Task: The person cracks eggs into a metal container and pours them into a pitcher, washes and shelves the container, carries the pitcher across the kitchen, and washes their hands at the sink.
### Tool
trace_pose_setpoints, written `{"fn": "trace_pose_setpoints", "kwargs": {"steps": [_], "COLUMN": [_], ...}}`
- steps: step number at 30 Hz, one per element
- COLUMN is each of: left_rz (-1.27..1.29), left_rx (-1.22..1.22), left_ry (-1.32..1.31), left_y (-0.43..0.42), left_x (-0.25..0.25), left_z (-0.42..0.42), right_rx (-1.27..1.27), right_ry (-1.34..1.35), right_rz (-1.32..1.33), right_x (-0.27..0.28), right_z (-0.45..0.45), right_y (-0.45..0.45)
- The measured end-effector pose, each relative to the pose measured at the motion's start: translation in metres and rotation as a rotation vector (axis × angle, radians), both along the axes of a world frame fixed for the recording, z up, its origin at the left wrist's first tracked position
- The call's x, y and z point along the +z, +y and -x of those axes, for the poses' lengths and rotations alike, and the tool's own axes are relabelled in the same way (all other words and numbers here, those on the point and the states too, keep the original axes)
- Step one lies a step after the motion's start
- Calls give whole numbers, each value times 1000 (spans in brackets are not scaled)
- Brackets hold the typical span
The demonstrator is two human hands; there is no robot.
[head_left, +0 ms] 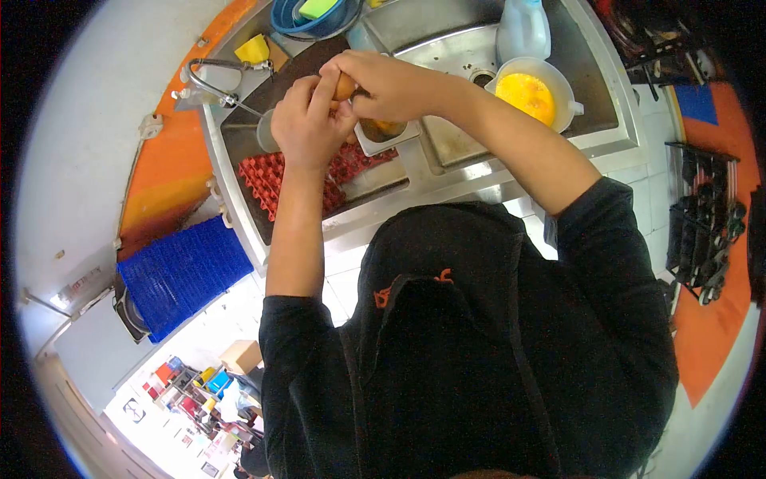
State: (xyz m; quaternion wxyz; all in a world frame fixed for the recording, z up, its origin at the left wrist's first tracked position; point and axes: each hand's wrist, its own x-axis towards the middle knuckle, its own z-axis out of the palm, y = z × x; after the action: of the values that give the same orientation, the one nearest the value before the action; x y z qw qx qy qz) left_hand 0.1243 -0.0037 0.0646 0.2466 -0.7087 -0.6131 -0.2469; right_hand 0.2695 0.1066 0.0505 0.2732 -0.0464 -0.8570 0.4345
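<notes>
Two bare hands meet in the head view: the fingers [322,89] of the left hand [305,124] and of the right hand [395,89] close together on one brown egg [345,87]. The fingers hide much of its shell, so I cannot tell which way its long axis points. Just below and right of the fingers sits a metal container [392,147] with yellow egg inside; below and left lies a red egg tray [259,185]. Well right of the fingers, a white bowl [570,89] holds yellow liquid [520,94], its handle pointing right.
</notes>
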Motion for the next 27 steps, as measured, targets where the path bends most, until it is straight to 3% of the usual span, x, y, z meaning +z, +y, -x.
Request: {"fn": "trace_pose_setpoints", "kwargs": {"steps": [6, 8, 10, 14, 15, 17, 19, 20, 22, 24, 27], "left_rz": [94, 137, 102, -13, 42, 52, 73, 28, -54, -130, -71], "left_rx": [-128, -205, -259, -310, -268, -418, -483, -557, -660, -710, -637], "left_ry": [-131, -416, -545, -797, -681, -701, -730, -768, -811, -830, -799], "left_y": [-8, -20, -30, -46, -51, -48, -49, -49, -45, -41, -48], "left_x": [11, -1, -7, -25, -19, -19, -15, -21, -28, -29, -33], "left_z": [-29, -31, -35, -41, -42, -51, -69, -78, -94, -107, -113], "right_rx": [-67, -130, -246, -452, -590, -705, -678, -540, -258, -73, -65], "right_ry": [-207, -393, -416, -1004, -1015, -885, -656, -411, -270, -148, -111], "right_rz": [128, 174, 144, 803, 461, 277, 590, 823, 1017, 1043, 943], "right_x": [2, -2, -22, 13, 13, 7, 6, 6, -7, 4, 4], "right_z": [-62, -118, -193, -329, -356, -359, -326, -290, -227, -168, -123], "right_y": [1, 2, -2, -34, -50, -64, -68, -70, -79, -93, -101]}}
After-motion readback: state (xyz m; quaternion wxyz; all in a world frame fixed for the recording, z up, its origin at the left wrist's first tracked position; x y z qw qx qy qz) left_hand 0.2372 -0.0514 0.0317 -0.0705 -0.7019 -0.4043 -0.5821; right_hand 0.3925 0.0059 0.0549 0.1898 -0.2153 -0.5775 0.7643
